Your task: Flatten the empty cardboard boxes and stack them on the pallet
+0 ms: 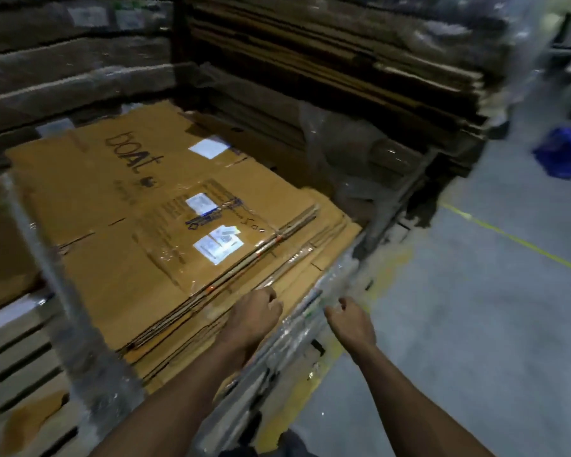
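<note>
1. A stack of flattened cardboard boxes (165, 232) is seen lying on the pallet, the top sheet printed "boat" and bearing white labels (218, 247); its layers are fanned out unevenly toward the pallet's near right edge.
2. The left hand (256, 313) is held over that near edge with fingers curled; whether cardboard is gripped cannot be told.
3. The right hand (348, 319) is loosely curled beside the stretch wrap (297, 328) along the edge, apparently holding nothing.
4. Flattening appears done for these boxes; squaring of the stack is judged to remain.
5. Taller wrapped cardboard stacks (343, 61) stand behind, and a grey floor (475, 324) lies to the right.
</note>
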The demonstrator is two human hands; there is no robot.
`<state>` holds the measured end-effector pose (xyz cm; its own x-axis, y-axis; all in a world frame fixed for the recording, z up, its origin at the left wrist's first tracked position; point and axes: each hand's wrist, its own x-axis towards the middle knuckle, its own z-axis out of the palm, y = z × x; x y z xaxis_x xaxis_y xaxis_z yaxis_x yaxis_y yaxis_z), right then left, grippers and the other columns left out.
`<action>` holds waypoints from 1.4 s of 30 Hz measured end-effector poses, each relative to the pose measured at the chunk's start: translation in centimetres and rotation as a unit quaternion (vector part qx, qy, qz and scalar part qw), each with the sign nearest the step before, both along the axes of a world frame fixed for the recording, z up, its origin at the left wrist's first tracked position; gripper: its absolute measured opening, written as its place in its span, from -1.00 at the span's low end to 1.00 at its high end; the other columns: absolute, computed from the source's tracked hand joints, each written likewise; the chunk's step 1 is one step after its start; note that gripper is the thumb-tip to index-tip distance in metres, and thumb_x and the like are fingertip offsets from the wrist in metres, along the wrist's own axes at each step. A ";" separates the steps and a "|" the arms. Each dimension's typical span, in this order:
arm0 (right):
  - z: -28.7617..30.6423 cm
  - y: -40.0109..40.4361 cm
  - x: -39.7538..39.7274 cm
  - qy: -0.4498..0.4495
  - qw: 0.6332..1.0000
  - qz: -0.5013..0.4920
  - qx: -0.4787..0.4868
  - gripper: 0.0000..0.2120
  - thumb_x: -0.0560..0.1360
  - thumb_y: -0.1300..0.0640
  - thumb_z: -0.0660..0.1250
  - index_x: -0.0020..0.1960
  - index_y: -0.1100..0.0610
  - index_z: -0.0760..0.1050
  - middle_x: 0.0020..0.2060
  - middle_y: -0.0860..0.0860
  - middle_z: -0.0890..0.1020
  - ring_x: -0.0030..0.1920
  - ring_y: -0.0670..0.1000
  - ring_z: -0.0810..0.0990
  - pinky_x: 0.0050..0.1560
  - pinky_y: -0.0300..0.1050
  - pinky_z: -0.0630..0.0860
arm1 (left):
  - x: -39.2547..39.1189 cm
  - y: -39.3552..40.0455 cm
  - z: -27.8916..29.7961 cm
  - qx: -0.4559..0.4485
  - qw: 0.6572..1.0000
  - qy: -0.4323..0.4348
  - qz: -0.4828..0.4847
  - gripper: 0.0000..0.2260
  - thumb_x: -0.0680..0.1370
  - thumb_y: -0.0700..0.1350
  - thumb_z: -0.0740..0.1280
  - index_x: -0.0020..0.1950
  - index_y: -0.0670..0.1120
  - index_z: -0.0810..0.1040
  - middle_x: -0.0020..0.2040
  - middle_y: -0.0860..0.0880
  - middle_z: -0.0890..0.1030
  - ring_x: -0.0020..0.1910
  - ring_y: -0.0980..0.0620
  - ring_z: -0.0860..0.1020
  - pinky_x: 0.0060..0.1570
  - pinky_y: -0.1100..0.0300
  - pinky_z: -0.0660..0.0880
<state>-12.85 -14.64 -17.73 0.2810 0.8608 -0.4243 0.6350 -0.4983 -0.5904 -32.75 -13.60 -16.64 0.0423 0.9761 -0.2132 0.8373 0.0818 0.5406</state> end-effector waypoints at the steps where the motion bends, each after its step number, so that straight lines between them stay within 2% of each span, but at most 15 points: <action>1: -0.1 -2.2 0.4 -0.017 0.999 -0.027 -0.006 -0.42 0.59 -0.17 0.27 0.50 0.10 0.35 0.40 0.10 0.49 0.36 0.17 0.47 0.26 0.04 0.45 | 0.6 -0.5 -0.2 0.006 0.999 0.018 -0.044 -0.70 0.60 0.06 0.26 0.25 -0.05 0.57 0.16 -0.04 0.64 0.14 -0.08 0.58 0.09 0.12 0.47; 5: -0.1 -11.0 1.3 -0.063 0.989 -0.135 -0.020 -0.35 0.59 -0.22 0.24 0.56 0.10 0.27 0.46 0.11 0.43 0.44 0.17 0.41 0.34 0.06 0.41 | 3.3 -3.2 -1.6 -0.013 0.981 0.055 -0.187 -0.70 0.59 0.05 0.22 0.21 -0.07 0.55 0.19 -0.12 0.62 0.14 -0.13 0.58 -0.07 0.12 0.46; 9: 0.4 -21.0 2.1 -0.082 0.960 -0.264 -0.035 -0.32 0.58 -0.25 0.25 0.55 0.13 0.29 0.46 0.12 0.43 0.45 0.19 0.39 0.36 0.05 0.38 | 7.1 -7.8 -1.8 0.015 0.940 0.093 -0.328 -0.56 0.61 0.11 0.23 0.41 -0.09 0.46 0.34 -0.13 0.55 0.30 -0.15 0.52 0.19 0.06 0.45; 12: 1.1 -28.2 2.3 -0.099 0.933 -0.341 -0.053 -0.36 0.57 -0.24 0.26 0.49 0.15 0.35 0.41 0.13 0.49 0.39 0.19 0.45 0.29 0.00 0.42 | 10.2 -12.0 -1.2 0.043 0.906 0.112 -0.407 -0.52 0.62 0.15 0.21 0.44 -0.10 0.42 0.34 -0.12 0.55 0.29 -0.15 0.52 0.21 0.04 0.44; 19: 1.3 -44.4 3.5 -0.106 0.857 -0.500 -0.060 -0.24 0.52 -0.31 0.27 0.55 0.13 0.29 0.48 0.09 0.41 0.47 0.16 0.37 0.41 0.03 0.36 | 17.8 -24.9 -0.2 0.108 0.809 0.115 -0.567 -0.44 0.61 0.21 0.20 0.50 -0.10 0.36 0.42 -0.08 0.49 0.39 -0.09 0.45 0.36 0.03 0.33; 26: 2.5 -61.1 6.6 -0.089 0.765 -0.636 -0.048 -0.40 0.48 -0.30 0.31 0.38 0.03 0.44 0.33 0.04 0.54 0.38 0.14 0.45 0.33 0.04 0.43 | 26.1 -42.0 1.1 0.116 0.740 0.093 -0.656 -0.46 0.60 0.21 0.19 0.46 -0.10 0.41 0.36 -0.06 0.54 0.33 -0.06 0.50 0.30 0.07 0.37; 30: 4.7 -70.3 9.5 -0.092 0.717 -0.691 -0.021 -0.34 0.48 -0.33 0.29 0.45 0.01 0.39 0.38 0.02 0.50 0.41 0.13 0.42 0.36 0.03 0.41 | 31.5 -51.5 3.1 0.126 0.721 0.064 -0.678 -0.53 0.60 0.23 0.18 0.30 -0.08 0.51 0.25 -0.09 0.61 0.24 -0.11 0.55 0.16 0.06 0.47; 32: 6.7 -74.5 12.2 -0.111 0.699 -0.707 0.008 -0.34 0.49 -0.32 0.29 0.48 -0.01 0.36 0.42 0.01 0.46 0.45 0.12 0.37 0.40 0.02 0.36 | 35.2 -55.7 5.1 0.146 0.707 0.041 -0.691 -0.52 0.60 0.25 0.15 0.29 -0.07 0.51 0.23 -0.10 0.62 0.21 -0.13 0.56 0.12 0.04 0.50; 35: 10.8 -79.2 16.4 -0.160 0.662 -0.730 0.054 -0.32 0.49 -0.31 0.28 0.50 0.01 0.34 0.45 0.02 0.43 0.47 0.13 0.34 0.43 0.09 0.34 | 40.6 -60.5 9.4 0.165 0.693 -0.010 -0.702 -0.45 0.62 0.27 0.12 0.39 -0.10 0.47 0.31 -0.14 0.57 0.25 -0.17 0.54 0.14 0.00 0.50; 38: 15.4 -82.9 20.7 -0.197 0.617 -0.758 0.081 -0.27 0.53 -0.29 0.28 0.56 0.08 0.25 0.51 0.05 0.36 0.52 0.14 0.26 0.46 0.11 0.29 | 46.5 -64.3 14.1 0.185 0.682 -0.077 -0.703 -0.49 0.60 0.28 0.13 0.24 -0.11 0.53 0.20 -0.16 0.62 0.15 -0.20 0.57 0.01 0.01 0.50; 40: 17.9 -84.7 23.4 -0.226 0.590 -0.769 0.092 -0.31 0.53 -0.29 0.27 0.51 0.08 0.31 0.46 0.07 0.42 0.48 0.16 0.31 0.42 0.11 0.33 | 50.1 -66.2 16.6 0.195 0.671 -0.104 -0.708 -0.51 0.61 0.27 0.13 0.19 -0.12 0.52 0.15 -0.18 0.62 0.11 -0.21 0.57 -0.06 0.02 0.46; 42: 19.7 -86.3 26.2 -0.251 0.567 -0.778 0.101 -0.36 0.52 -0.29 0.27 0.45 0.08 0.37 0.40 0.07 0.46 0.43 0.17 0.35 0.38 0.12 0.37 | 53.8 -67.8 18.5 0.206 0.654 -0.133 -0.716 -0.50 0.61 0.27 0.13 0.22 -0.13 0.51 0.18 -0.19 0.61 0.14 -0.22 0.56 -0.04 0.00 0.45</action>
